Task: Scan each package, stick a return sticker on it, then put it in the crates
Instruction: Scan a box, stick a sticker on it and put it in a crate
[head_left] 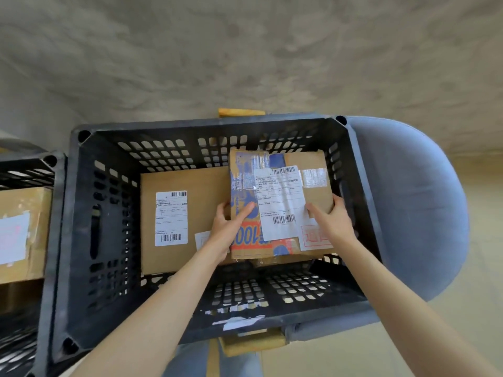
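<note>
From my head view, my left hand (231, 227) and right hand (330, 219) each keep a grip on a side of the stickered package (280, 202), lowering it level into the black crate (206, 126) beside another box (185, 219), probably not yet resting.

We seem to be in a parcel-handling storeroom: bare concrete floor (245, 50) beyond a black perforated plastic crate (109, 213), labelled cardboard parcels (174, 213) inside it, a second such crate (24, 170) just left, a grey upholstered chair (408, 200) beneath it.
</note>
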Available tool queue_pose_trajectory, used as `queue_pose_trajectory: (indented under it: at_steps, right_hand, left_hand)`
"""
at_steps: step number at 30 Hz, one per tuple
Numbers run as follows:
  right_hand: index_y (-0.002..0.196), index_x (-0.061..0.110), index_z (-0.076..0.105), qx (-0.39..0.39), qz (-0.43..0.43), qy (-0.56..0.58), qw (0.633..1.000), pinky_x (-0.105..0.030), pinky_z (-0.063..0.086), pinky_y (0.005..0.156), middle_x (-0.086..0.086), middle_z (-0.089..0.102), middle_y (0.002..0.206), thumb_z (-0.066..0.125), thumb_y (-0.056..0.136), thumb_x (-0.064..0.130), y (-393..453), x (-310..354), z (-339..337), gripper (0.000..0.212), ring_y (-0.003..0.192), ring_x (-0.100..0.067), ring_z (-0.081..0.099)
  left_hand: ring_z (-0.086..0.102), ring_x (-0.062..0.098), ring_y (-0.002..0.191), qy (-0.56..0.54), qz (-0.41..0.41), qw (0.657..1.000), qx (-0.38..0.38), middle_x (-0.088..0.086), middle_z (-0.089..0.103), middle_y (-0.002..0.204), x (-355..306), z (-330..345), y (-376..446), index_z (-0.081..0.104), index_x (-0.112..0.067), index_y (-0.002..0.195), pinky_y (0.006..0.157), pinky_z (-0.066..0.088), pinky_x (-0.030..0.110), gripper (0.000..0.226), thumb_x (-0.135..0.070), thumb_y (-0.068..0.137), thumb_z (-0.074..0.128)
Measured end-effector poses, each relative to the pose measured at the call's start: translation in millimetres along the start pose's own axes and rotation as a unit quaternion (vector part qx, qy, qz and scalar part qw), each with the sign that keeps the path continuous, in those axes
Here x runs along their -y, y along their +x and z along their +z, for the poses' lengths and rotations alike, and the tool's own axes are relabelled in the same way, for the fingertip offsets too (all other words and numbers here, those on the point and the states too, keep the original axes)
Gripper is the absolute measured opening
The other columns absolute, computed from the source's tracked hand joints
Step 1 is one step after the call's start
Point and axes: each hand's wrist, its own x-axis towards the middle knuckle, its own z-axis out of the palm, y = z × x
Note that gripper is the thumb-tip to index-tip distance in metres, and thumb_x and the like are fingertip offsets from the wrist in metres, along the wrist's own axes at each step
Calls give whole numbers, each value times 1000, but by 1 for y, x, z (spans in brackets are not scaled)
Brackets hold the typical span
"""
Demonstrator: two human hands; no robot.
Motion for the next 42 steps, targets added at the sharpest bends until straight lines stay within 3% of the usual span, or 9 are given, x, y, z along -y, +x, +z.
queue_pose_trajectory:
  at_steps: [4, 9, 15, 20, 24, 30, 34, 38, 42]
  right_hand:
    - [144, 13, 29, -33, -16, -20, 999, -31, 44, 83, -8, 48, 136, 62, 90, 30, -2, 0, 8, 66, 120, -25, 50]
    - [146, 11, 27, -73, -53, -58, 994, -43, 42, 103, -12, 41, 138, 65, 87, 28, -4, -2, 17, 72, 127, -27, 43]
    - [147, 10, 25, -90, -63, -109, 988, -39, 38, 103, -13, 36, 141, 63, 89, 29, -4, -4, 22, 72, 129, -27, 37]
    - [146, 6, 27, -98, -62, -150, 982, -39, 39, 100, -16, 37, 140, 63, 89, 29, -4, -5, 25, 71, 128, -30, 38]
    - [141, 5, 34, -125, -59, -174, 975, -41, 42, 99, -17, 39, 136, 64, 87, 29, -6, -3, 27, 66, 124, -31, 41]
    - [130, 4, 43, -154, -74, -253, 952, -43, 41, 99, -17, 39, 136, 61, 89, 33, -14, -2, 30, 53, 121, -33, 43]
    - [126, 3, 47, -159, -69, -271, 947, -43, 38, 100, -18, 42, 132, 59, 90, 34, -15, -3, 30, 49, 121, -33, 40]
    - [126, 4, 46, -150, -58, -262, 951, -43, 36, 100, -17, 42, 133, 60, 90, 35, -15, -4, 30, 50, 123, -32, 38]
    - [129, 5, 45, -139, -57, -250, 956, -44, 36, 103, -17, 41, 136, 61, 90, 34, -15, -5, 28, 51, 126, -32, 37]
  left_hand:
    - [69, 21, 97, -7, -3, 1000, 3, 4, 65, 118, 5, 0, 8, 31, -26, 140, 91, 54, 46, 80, -47, 76, 73]
    - [68, 21, 97, -4, -1, 1000, -4, 4, 64, 120, 8, 3, 14, 29, -26, 140, 90, 55, 45, 80, -48, 76, 73]
    - [68, 16, 94, 17, 6, 1000, -10, 0, 63, 119, 8, 7, 18, 31, -26, 139, 83, 56, 38, 72, -48, 81, 68]
    - [68, 18, 98, 35, 1, 999, -2, 0, 63, 122, 15, 6, 20, 31, -26, 141, 89, 55, 44, 83, -57, 75, 69]
    - [67, 16, 98, 43, 5, 999, -2, -1, 61, 124, 14, 8, 20, 31, -26, 141, 88, 56, 41, 80, -56, 77, 68]
    - [58, 19, 113, 70, 1, 998, -7, 1, 54, 133, 17, 13, 21, 33, -29, 139, 96, 50, 44, 82, -66, 73, 65]
    - [60, 18, 109, 72, 6, 997, -11, 2, 54, 131, 20, 15, 23, 32, -27, 140, 77, 53, 30, 77, -61, 79, 63]
    - [60, 19, 111, 74, 8, 997, -11, 3, 52, 134, 23, 16, 26, 31, -29, 141, 85, 54, 36, 81, -65, 76, 63]
    - [59, 18, 112, 80, 8, 997, -14, 2, 51, 135, 22, 17, 26, 28, -27, 144, 75, 50, 29, 80, -61, 80, 62]
